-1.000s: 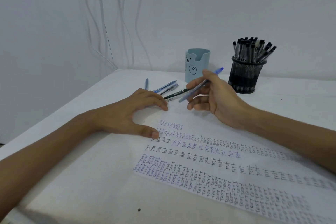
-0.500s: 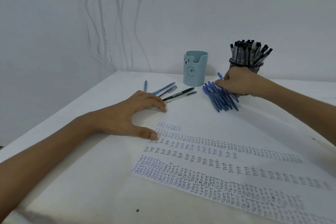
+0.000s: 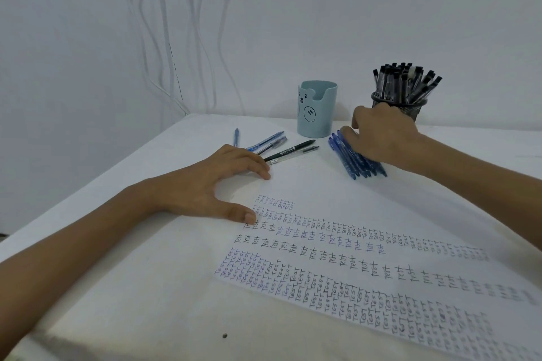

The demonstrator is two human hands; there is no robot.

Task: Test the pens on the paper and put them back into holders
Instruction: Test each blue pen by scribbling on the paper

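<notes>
Resting on blue pens (image 3: 349, 162) beside bear holder (image 3: 316, 111): right hand (image 3: 381, 138), grip unclear. Left hand (image 3: 205, 184) flat on paper (image 3: 337, 196), grip apart. Best: lift one pen without scattering others.

White cables (image 3: 164, 38) hang down the white wall (image 3: 352, 9) behind the white table (image 3: 140, 287)

my right hand (image 3: 381, 138) lies over the blue pens (image 3: 353, 163), fingers bent; just behind it the mesh holder (image 3: 418, 111), left of it the blue cup (image 3: 316, 114). my left hand (image 3: 211, 184) presses the paper (image 3: 322, 193).
</notes>
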